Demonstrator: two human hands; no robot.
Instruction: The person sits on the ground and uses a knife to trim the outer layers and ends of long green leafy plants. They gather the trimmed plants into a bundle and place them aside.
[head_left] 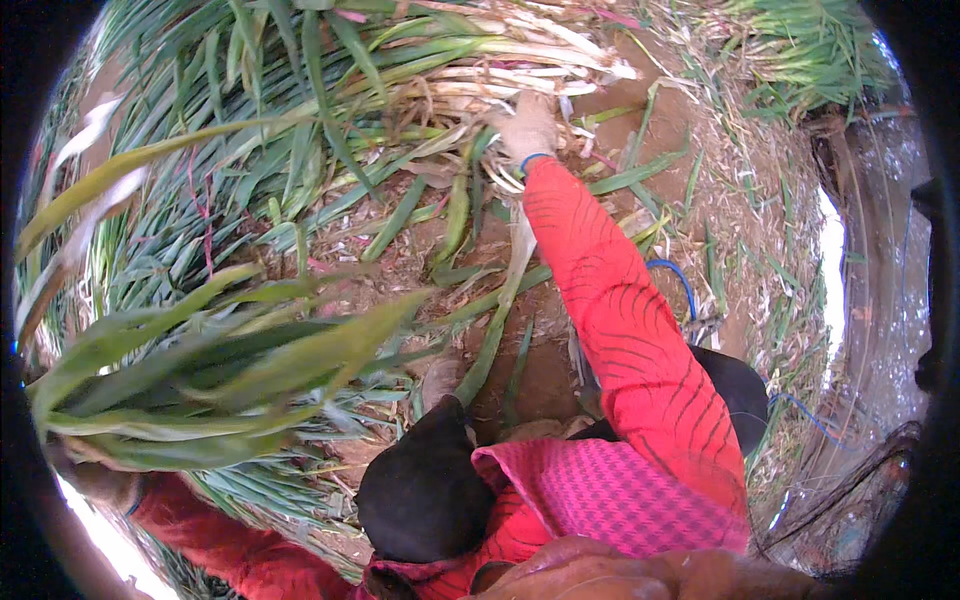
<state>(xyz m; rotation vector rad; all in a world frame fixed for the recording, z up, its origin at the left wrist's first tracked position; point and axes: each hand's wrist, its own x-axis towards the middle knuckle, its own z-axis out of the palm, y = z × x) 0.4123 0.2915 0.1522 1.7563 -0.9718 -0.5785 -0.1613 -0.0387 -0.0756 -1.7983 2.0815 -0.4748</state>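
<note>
In the head view, the right hand (530, 128) is at the white root ends (560, 65) of green onions (250, 140) heaped toward the far left of the ground (540, 365). Its fingers are hidden among stalks — I cannot tell whether they close. The stalks' long axis runs crosswise, root ends pointing right. Near the ground's left edge, the left hand (108, 485) touches a blurred leafy bunch (230, 385), tips rightward — its fingers too dark to judge.

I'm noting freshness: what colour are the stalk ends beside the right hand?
Whitish to cream; the stalk ends show in the head view.
</note>
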